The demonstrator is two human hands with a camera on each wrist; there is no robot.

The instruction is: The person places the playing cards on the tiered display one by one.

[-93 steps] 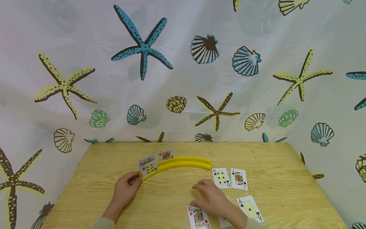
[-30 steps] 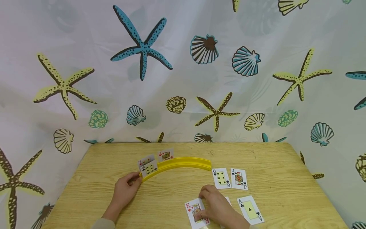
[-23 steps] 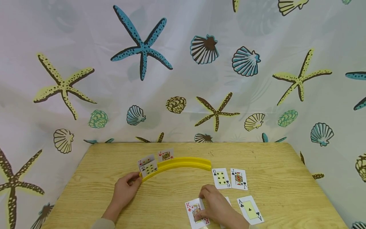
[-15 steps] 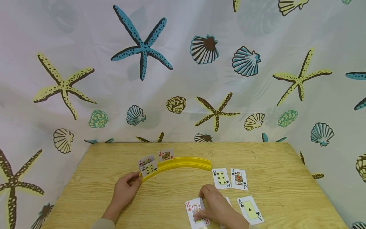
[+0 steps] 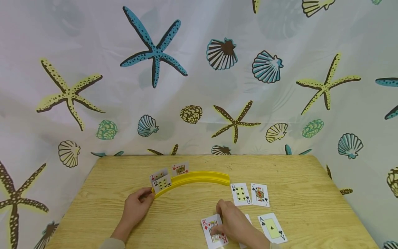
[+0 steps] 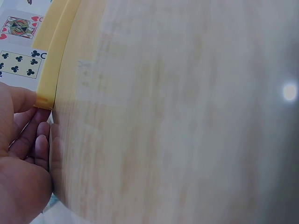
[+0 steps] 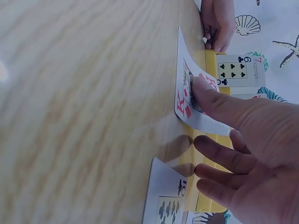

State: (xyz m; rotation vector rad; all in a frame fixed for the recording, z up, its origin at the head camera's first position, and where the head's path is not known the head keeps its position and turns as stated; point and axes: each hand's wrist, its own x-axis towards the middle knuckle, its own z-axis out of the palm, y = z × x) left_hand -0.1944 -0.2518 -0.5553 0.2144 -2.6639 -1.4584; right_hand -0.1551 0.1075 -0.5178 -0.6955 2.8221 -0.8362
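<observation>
My left hand pinches the left end of a curved yellow card holder; the left wrist view shows thumb and fingers at its tip. In the holder stand a six of clubs, a seven of diamonds behind it, and a jack of hearts. Nearer the front, my right hand grips the king of diamonds. Its thumb lies across the face, and the right wrist view shows that card bending up along the held side.
Right of the holder lie a six of spades and a jack of spades. An ace of clubs is closer to the front. A ten of clubs lies partly under the right hand. A patterned curtain surrounds the wooden table.
From hovering with fingers spread, my right hand has come down onto the king of diamonds. The card has turned slightly, and its held edge has risen. My left hand stays put.
</observation>
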